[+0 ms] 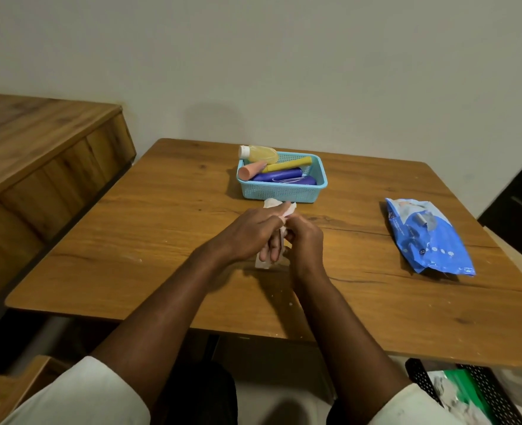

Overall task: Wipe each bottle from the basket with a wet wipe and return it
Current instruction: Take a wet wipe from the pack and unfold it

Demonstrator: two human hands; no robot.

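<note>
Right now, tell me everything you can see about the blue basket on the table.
The blue basket is a small, light blue, rectangular plastic tray with perforated mesh-like walls and a flared rim. It sits upright on the wooden table, toward the far edge, beyond both hands. Several bottles lie inside it on their sides; a yellowish white-capped bottle pokes over its back left corner.

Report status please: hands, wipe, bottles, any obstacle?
Left hand and right hand both grip the wet wipe above the table. Bottles all in basket, none picked. Wipes pack lies right, clear of path.
</note>
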